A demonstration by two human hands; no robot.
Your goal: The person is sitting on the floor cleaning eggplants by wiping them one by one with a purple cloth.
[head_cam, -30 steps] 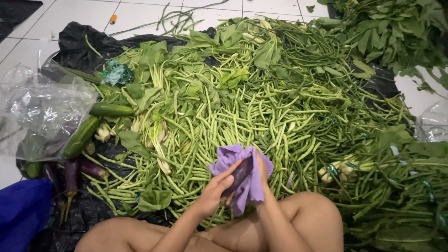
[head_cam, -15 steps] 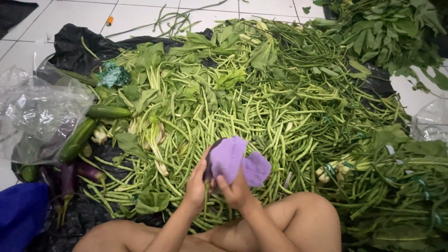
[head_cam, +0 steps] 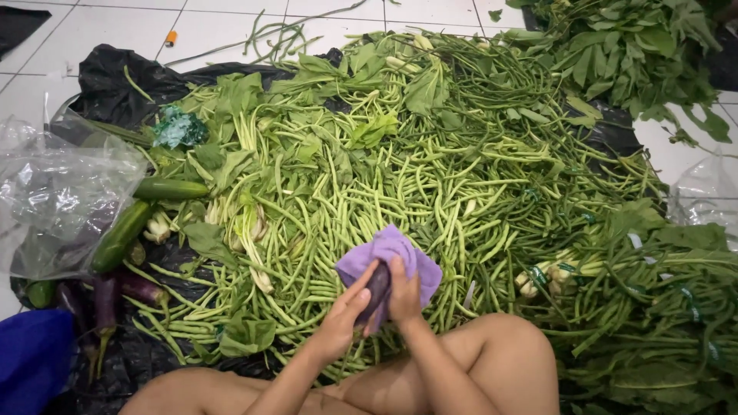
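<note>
Centrally, both hands grip one dark eggplant (head_cam: pixel 377 286) inside a purple cloth (head_cam: pixel 388 257) above the heap of green beans (head_cam: pixel 430 192): left hand (head_cam: pixel 342 323) clasps it from below, right hand (head_cam: pixel 403 296) presses the cloth on it. At left lie a clear plastic bag (head_cam: pixel 54 200) (crumpled), two cucumbers (head_cam: pixel 119 234) and two more eggplants (head_cam: pixel 104 296).

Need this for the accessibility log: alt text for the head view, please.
Two bare hands, left hand and right hand, hold a dark eggplant wrapped in a purple cloth above a big pile of green beans. Cucumbers and a clear plastic bag lie to the left.
</note>
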